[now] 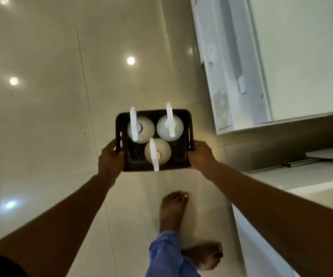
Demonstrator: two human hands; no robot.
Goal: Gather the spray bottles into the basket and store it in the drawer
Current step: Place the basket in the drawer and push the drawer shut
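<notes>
A dark perforated basket [181, 114] is held out in front of me above the floor. Three whitish spray bottles stand upright inside it: one at the back left [145, 129], one at the back right [176, 132] and one at the front [162, 151], each with a white trigger head. My left hand [109, 158] grips the basket's left rim. My right hand [201, 156] grips its right rim near the handle slot.
Glossy cream floor tiles [51, 96] spread to the left and ahead, with lamp reflections. White cabinet fronts [281, 56] rise at the upper right. A white counter edge and an open drawer rail [293, 164] lie at the right. My bare feet [173, 208] stand below the basket.
</notes>
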